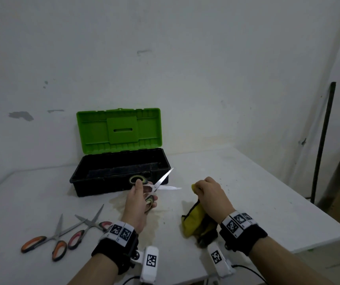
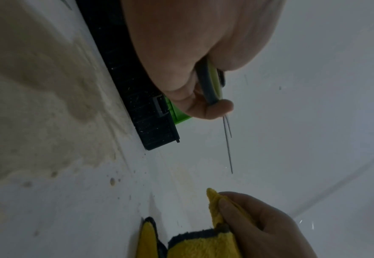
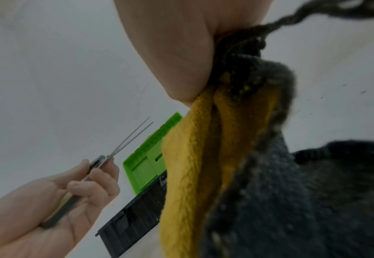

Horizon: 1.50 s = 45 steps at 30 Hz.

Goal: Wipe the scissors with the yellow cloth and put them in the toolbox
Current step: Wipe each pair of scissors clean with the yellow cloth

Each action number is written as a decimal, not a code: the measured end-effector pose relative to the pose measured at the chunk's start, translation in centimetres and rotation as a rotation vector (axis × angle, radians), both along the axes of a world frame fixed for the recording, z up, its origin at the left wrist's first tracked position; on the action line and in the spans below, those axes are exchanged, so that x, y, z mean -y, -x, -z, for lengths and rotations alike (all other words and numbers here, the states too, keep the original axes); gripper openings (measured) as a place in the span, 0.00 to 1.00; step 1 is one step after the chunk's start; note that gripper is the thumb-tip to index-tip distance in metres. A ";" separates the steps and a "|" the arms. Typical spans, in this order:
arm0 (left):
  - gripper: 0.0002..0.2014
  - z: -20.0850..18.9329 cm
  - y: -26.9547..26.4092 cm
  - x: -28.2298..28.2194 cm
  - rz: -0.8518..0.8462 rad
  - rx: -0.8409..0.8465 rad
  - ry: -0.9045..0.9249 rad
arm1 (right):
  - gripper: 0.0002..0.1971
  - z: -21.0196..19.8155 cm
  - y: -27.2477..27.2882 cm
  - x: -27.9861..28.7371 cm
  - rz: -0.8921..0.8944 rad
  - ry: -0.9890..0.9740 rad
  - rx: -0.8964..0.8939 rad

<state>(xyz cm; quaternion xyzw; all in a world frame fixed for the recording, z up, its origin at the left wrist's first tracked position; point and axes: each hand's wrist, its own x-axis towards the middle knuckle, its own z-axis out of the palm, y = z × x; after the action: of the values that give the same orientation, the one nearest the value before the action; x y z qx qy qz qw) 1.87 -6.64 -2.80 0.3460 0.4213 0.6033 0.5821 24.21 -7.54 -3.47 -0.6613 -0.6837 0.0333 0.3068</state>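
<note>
My left hand [image 1: 139, 199] grips green-handled scissors [image 1: 161, 183] by the handles, blades spread apart and pointing right, just in front of the toolbox. In the left wrist view the scissors [image 2: 212, 87] show edge-on below my fingers. My right hand [image 1: 208, 192] holds the yellow cloth [image 1: 193, 220] with dark edging, bunched and hanging down to the table, a short gap right of the blade tips. The cloth [image 3: 190, 157] fills the right wrist view, where my left hand [image 3: 55, 195] and the scissors [image 3: 130, 137] also show. The black toolbox [image 1: 103, 179] stands open, its green lid [image 1: 119, 128] upright.
Two more pairs of scissors lie on the white table [image 1: 247, 182] at the front left: an orange-handled pair [image 1: 48, 241] and a red-handled pair [image 1: 87, 227]. A brownish stain [image 1: 150, 221] marks the table under my left wrist. A dark pole [image 1: 323, 140] leans on the wall at right.
</note>
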 end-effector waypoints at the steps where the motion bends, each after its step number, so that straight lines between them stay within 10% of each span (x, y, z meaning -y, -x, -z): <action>1: 0.19 0.0 0.2 0.0 0.016 -0.014 0.005 | 0.10 0.0 0.0 -0.5 0.006 0.022 -0.003; 12: 0.06 0.8 2.6 -0.4 0.063 -0.260 -0.104 | 0.16 1.3 0.5 -5.2 0.052 0.297 -0.026; 21: 0.14 0.4 1.4 -1.6 -0.052 0.021 0.041 | 0.28 -0.7 2.1 -2.5 0.110 0.375 0.209; 31: 0.18 -1.0 -2.7 -0.4 0.012 0.183 0.021 | 0.16 -4.3 7.6 1.0 -0.370 0.411 -0.463; 45: 0.08 -0.5 3.0 -1.5 0.154 -0.255 -0.067 | 0.13 -4.8 4.9 -0.6 -0.321 0.357 -0.575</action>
<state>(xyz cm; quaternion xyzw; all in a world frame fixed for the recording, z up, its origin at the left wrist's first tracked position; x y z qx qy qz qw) -1.18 -5.12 -2.25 0.4703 0.4438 0.5217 0.5565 19.27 -6.92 1.33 -0.5523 -0.6481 0.3838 0.3571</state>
